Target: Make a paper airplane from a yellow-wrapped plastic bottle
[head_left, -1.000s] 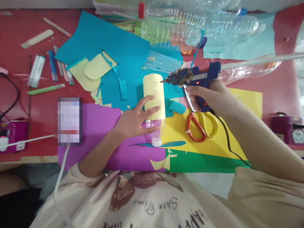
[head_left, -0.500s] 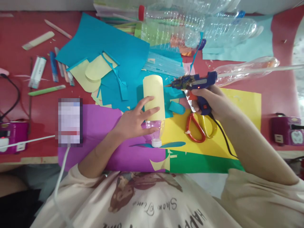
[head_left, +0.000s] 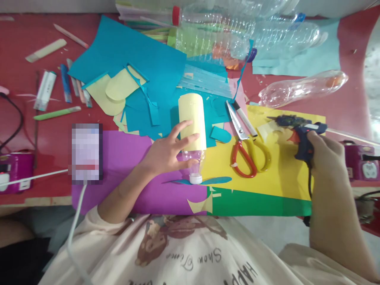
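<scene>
A small clear plastic bottle [head_left: 196, 161] lies with its white cap towards me, its upper part wrapped in pale yellow paper [head_left: 191, 111]. My left hand [head_left: 169, 154] holds it from the left side, fingers spread over the wrap and the bare plastic. At the right, my right hand [head_left: 326, 152] is closed round the handle of a dark blue hot glue gun [head_left: 305, 136], whose nozzle points left over the yellow sheet. Between the hands lie scissors [head_left: 244, 158] with one red and one yellow handle, beside a marker [head_left: 245, 118]. A blue paper strip [head_left: 218, 180] sits by the cap.
Purple [head_left: 124, 158], yellow [head_left: 285, 174] and green [head_left: 255, 202] sheets cover the near table. Blue paper [head_left: 133, 43] and scraps lie behind. Clear bottles [head_left: 216, 18] crowd the back. A phone [head_left: 86, 152] with a cable rests at left; a purple power strip [head_left: 360, 160] stands at right.
My right hand has carried the glue gun away from the wrapped bottle, to the right and nearer me, uncovering the scissors' blades and the marker. My left hand stays on the bottle.
</scene>
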`<action>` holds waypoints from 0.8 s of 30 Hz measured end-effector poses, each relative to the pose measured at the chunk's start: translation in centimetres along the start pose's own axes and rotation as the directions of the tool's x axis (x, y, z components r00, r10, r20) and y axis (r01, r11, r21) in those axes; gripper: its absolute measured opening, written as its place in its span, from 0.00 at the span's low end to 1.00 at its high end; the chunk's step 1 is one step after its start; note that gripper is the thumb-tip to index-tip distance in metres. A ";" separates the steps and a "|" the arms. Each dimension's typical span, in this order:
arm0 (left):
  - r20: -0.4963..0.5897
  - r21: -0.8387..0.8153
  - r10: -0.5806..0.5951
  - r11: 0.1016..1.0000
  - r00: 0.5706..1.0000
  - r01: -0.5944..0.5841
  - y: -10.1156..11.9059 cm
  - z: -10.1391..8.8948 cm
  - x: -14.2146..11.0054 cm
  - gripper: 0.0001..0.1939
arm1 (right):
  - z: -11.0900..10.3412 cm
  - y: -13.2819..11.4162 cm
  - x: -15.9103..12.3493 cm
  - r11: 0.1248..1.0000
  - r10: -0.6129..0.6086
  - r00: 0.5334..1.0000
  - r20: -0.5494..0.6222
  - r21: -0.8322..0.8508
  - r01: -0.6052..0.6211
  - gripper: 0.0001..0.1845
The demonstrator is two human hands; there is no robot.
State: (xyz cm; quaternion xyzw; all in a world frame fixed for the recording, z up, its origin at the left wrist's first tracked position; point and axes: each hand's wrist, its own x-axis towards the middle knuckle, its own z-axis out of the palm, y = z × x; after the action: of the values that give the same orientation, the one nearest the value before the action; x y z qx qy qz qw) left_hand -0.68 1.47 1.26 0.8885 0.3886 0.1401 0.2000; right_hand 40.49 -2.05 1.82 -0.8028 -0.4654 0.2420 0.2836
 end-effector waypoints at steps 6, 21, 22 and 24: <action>0.000 -0.012 -0.007 1.000 1.000 0.007 0.0 0.0 0.1 0.34 | 0.0 -1.3 -0.8 0.912 -0.230 0.886 -0.403 -0.406 0.053 0.13; 0.011 -0.026 -0.010 1.000 1.000 0.010 0.0 -0.2 0.2 0.37 | 12.6 -9.4 -3.2 0.706 -0.537 0.781 0.319 -0.337 0.623 0.08; 0.016 -0.029 -0.014 0.999 1.000 0.015 0.1 -0.2 0.2 0.36 | 12.5 -9.6 -3.1 0.736 -0.528 0.789 0.314 -0.294 0.609 0.07; 0.024 -0.032 -0.021 0.999 0.999 0.022 0.1 -0.2 0.2 0.35 | 12.0 -10.2 -3.0 0.815 -0.493 0.806 0.328 -0.152 0.560 0.05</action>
State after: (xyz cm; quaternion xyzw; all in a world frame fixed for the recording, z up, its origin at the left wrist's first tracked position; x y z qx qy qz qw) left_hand -0.56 1.56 1.53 0.8826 0.3933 0.1334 0.2202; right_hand 25.10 2.16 0.45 -0.6278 -0.7311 0.2033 0.1733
